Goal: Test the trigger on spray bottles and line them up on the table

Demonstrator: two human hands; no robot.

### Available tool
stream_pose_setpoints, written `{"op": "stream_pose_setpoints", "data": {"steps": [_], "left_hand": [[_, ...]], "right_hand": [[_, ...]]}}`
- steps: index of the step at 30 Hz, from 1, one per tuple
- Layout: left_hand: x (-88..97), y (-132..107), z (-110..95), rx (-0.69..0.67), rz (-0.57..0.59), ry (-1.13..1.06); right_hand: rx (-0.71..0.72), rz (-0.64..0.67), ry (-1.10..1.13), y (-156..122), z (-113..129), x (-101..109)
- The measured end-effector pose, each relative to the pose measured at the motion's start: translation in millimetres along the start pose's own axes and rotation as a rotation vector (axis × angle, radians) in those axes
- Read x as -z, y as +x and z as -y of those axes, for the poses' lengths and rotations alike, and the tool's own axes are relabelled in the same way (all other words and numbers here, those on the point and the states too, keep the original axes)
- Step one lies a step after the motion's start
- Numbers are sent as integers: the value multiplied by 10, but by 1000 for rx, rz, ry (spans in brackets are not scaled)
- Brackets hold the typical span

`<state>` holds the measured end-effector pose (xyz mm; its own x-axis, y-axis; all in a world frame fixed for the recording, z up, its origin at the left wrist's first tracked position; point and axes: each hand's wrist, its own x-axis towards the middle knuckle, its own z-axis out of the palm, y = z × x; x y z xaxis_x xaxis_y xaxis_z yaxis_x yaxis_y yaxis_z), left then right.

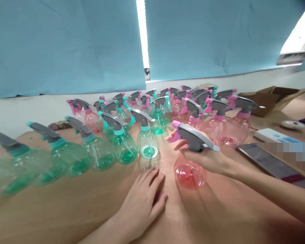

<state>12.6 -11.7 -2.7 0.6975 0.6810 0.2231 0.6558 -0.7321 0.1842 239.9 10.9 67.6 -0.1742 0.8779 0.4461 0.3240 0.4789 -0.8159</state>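
My right hand [205, 157] is closed around the neck of a pink spray bottle [189, 173] with a grey and pink trigger head [193, 135]; the bottle stands on the wooden table [66, 206]. My left hand [144, 196] lies flat on the table with fingers stretched out, holding nothing, just left of that bottle. Directly beyond my left hand stands a green spray bottle [147, 142].
Several green spray bottles [71, 152] run in a row to the left. Several pink ones [226, 125] cluster at the back right. A phone [266, 159], a white remote [276, 135], a white mouse [292, 124] and a cardboard box [269, 98] lie right. Blue blinds hang behind.
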Motion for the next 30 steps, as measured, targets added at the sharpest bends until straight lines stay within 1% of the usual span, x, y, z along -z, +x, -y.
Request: {"op": "stream_pose_setpoints", "data": {"steps": [4,8,11,15,18,22,25,30], "left_hand": [[-38,-11,-8,-3,6,19],[-93,-33,25,-18,-50,-8],[-80,-23,29,-16,-26,-9],[-28,3,8,-14,0,-4],[-14,8,0,-13,8,-2],[-20,5,12,-11,6,-11],[-25,1,29,-18,-6,-6],[-31,-3,42,-31,-34,-7]], "right_hand": [[42,1,0,66,-58,15],[35,41,20,60,-56,11],[38,62,9,22,-10,19],[-16,88,4,-2,18,33],[-55,63,28,26,-11,33],[-156,31,72,62,-74,9],[-150,28,91,50,-120,-19],[-134,98,55,31,-156,-21]]}}
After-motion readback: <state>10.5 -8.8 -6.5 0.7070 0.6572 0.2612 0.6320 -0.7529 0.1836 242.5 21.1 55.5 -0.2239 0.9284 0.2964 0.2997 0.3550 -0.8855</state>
